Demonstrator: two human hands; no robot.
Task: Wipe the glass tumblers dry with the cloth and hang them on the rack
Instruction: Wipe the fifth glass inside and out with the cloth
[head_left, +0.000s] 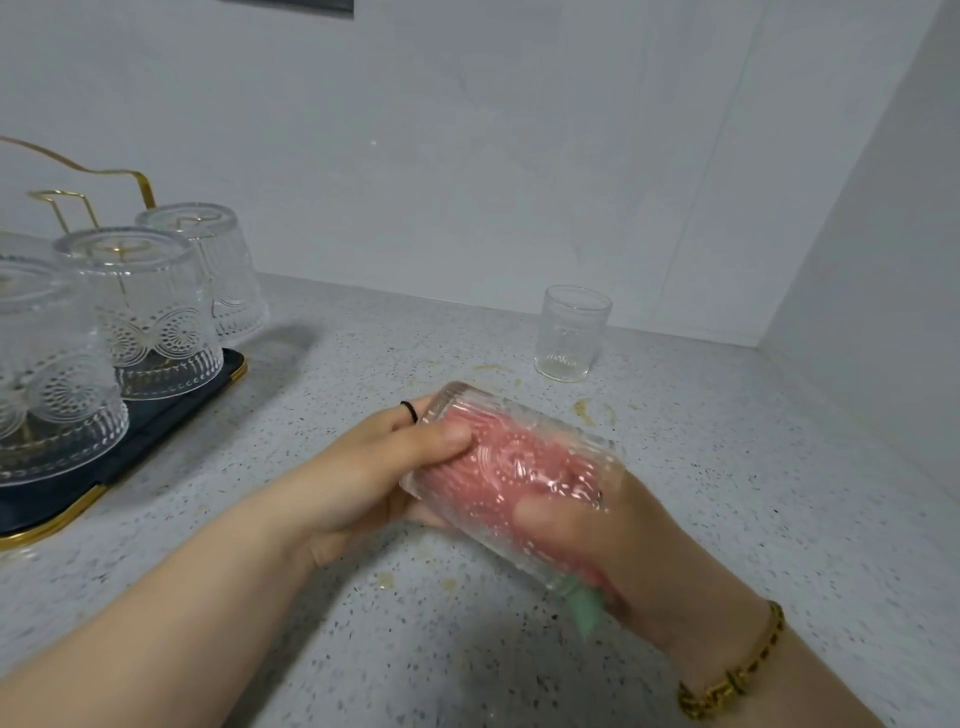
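I hold a patterned glass tumbler (485, 457) on its side above the counter. My left hand (363, 478) grips its base end. My right hand (639, 561) is pushed into its mouth with a pink cloth (498, 470) that fills the inside; a green corner of the cloth (584, 608) sticks out below. At the left, three tumblers (140, 312) hang upside down on the gold wire rack (72, 202), which stands on a dark tray (156, 431). A smaller plain glass (569, 332) stands upright near the back wall.
The speckled grey counter (727, 467) has a few brownish stains near the middle. White walls close it off at the back and on the right, meeting in a corner.
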